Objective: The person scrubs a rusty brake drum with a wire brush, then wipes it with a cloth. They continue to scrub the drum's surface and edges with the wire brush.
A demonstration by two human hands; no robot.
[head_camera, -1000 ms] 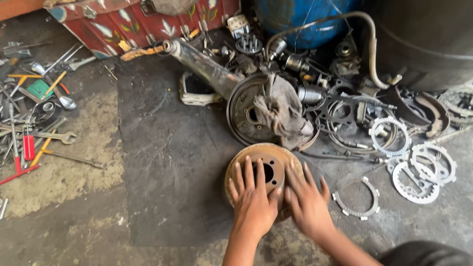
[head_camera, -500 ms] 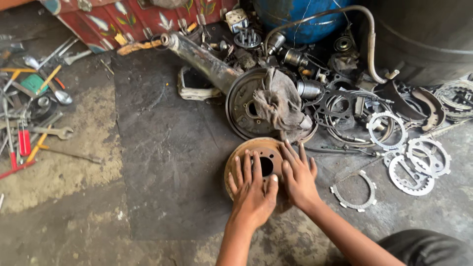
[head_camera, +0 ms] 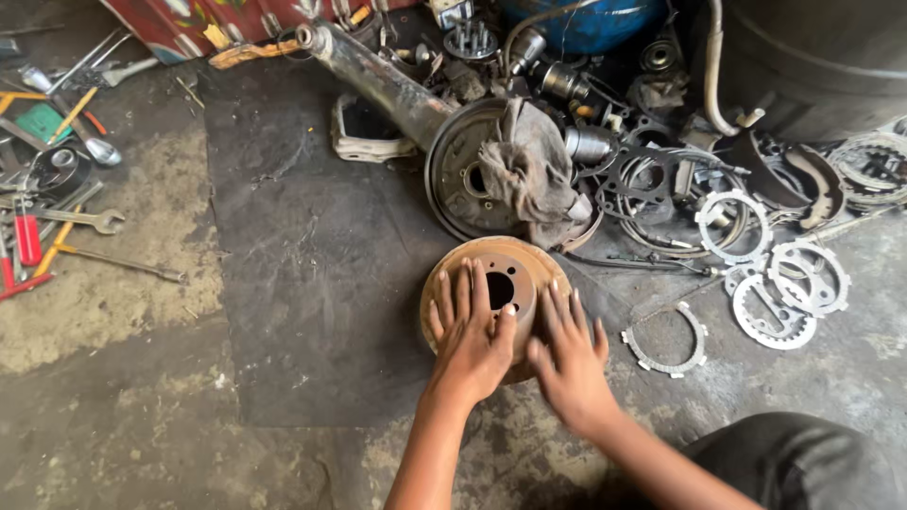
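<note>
A rusty round brake drum (head_camera: 503, 265) lies flat on a dark mat (head_camera: 321, 264) on the floor, centre hole up. My left hand (head_camera: 470, 332) rests flat on the drum's near left side, fingers spread. Beside it, my right hand (head_camera: 569, 357) presses on the near right rim with fingers apart. Neither hand grips anything. Just beyond the drum lies an axle tube with a backing plate (head_camera: 463, 175), and a dirty grey rag (head_camera: 531, 170) is draped over it.
Several toothed metal rings (head_camera: 773, 293) and gaskets lie at the right, with a half ring (head_camera: 666, 340) near my right hand. Wrenches and screwdrivers (head_camera: 66, 227) are scattered at the left. A blue drum (head_camera: 595, 24) and assorted parts stand at the back.
The view has shifted slightly, so the drum sits more central. Both hands stay on the drum, with the right hand slid a little down toward its near rim.
</note>
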